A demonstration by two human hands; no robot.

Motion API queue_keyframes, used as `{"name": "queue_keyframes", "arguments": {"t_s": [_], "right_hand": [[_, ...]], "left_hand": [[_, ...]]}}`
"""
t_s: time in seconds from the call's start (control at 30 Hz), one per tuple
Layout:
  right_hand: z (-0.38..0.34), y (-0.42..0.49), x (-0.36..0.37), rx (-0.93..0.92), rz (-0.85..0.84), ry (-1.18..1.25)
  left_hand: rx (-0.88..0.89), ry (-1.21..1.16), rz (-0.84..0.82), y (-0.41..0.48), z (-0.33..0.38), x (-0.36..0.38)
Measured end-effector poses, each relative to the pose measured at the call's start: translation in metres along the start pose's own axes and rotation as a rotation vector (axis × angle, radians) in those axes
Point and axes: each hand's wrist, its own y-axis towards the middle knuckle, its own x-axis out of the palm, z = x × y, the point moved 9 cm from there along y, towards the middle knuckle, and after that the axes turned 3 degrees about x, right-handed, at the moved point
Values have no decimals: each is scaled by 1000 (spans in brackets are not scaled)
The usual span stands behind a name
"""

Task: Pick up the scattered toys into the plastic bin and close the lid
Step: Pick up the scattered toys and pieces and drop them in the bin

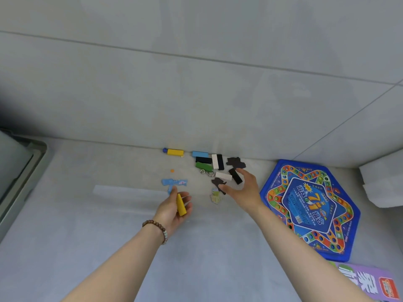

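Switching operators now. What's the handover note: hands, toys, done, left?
Left hand holds a yellow block. Right hand is open, reaching over a white block and a black block.
On the floor by the wall: light blue block, green block, metal hook, blue cutout, plus more blocks and dark cutouts. A hexagonal game board lies at the right.
The grey container at the far left edge is probably the bin; its lid state is not visible.
Done: one block picked up. Left: bin everything, close the lid.

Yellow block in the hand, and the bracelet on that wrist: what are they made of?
Yellow block: probably painted wood or plastic; even colour, crisp edges, slight sheen. Bracelet: likely wood, round brown matte beads; the pale ones may be stone or plastic.
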Motion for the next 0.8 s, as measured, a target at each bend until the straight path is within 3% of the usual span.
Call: {"name": "queue_keyframes", "arguments": {"t_s": [0.23, 0.5, 0.8], "right_hand": [[3, 25, 34, 0, -30, -277], [6, 23, 41, 35, 68, -169], [4, 22, 44, 104, 29, -209]], "left_hand": [[1, 130, 1, 13, 0, -2], [32, 114, -7, 20, 9, -2], [23, 114, -10, 19, 11, -8]]}}
